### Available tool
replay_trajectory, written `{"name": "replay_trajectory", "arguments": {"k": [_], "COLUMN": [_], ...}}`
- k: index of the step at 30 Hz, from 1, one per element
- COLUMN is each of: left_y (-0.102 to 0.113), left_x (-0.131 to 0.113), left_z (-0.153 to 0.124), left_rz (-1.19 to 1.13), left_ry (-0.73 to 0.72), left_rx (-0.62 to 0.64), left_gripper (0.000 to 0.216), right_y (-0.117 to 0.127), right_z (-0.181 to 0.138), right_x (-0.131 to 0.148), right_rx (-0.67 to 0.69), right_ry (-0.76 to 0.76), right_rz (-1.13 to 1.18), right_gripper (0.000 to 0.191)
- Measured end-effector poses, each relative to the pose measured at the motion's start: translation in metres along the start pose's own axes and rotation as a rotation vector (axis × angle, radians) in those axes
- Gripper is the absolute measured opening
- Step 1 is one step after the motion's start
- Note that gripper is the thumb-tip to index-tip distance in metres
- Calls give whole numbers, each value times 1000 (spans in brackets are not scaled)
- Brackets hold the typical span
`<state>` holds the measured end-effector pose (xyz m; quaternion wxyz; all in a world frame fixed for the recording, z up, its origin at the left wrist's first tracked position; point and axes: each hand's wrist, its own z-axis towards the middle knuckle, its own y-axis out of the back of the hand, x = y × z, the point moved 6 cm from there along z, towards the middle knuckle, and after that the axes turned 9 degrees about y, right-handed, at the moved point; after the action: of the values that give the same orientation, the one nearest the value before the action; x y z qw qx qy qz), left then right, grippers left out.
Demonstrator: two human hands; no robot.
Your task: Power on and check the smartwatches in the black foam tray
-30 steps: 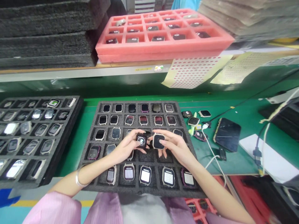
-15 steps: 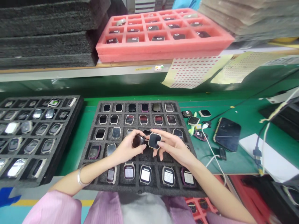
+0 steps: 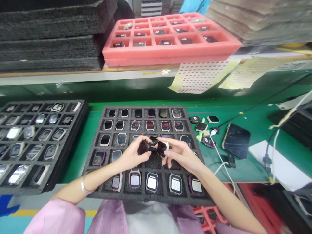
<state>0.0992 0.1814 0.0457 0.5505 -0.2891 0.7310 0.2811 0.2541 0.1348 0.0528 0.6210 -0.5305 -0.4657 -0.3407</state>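
Above the middle of a dark foam tray, both of my hands are closed on square smartwatch bodies without straps. My left hand grips a dark watch body between thumb and fingers. Held in my right hand is a light-framed watch body with a dark screen, thumb at its lower right edge. The two watches are close together, side by side; whether they touch I cannot tell. Several more watches lie in the tray's compartments, and those in the front row, such as one lit watch, show bright screens.
Another foam tray of watches stands at left. Loose watches, a phone-like black device and white cables lie at right. A pink foam tray and black foam stacks sit on the shelf above.
The light-framed watch in my right hand has turned, so its screen now faces more to the left and its right side shows. My left hand stays nearly in place with its watch.
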Motion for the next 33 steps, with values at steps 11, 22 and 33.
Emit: {"name": "replay_trajectory", "arguments": {"k": [11, 22, 33], "left_y": [-1, 1, 1], "left_x": [-6, -10, -11], "left_z": [-3, -2, -1], "left_rz": [73, 100, 105], "left_ry": [-6, -59, -76], "left_rx": [41, 27, 8], "left_gripper": [28, 30, 33], "right_y": [0, 0, 0], "right_z": [-1, -1, -1], "right_x": [0, -2, -1], "right_rx": [-1, 44, 6], "right_ry": [-14, -28, 0], "right_rz": [-11, -63, -54], "right_gripper": [45, 49, 50]}}
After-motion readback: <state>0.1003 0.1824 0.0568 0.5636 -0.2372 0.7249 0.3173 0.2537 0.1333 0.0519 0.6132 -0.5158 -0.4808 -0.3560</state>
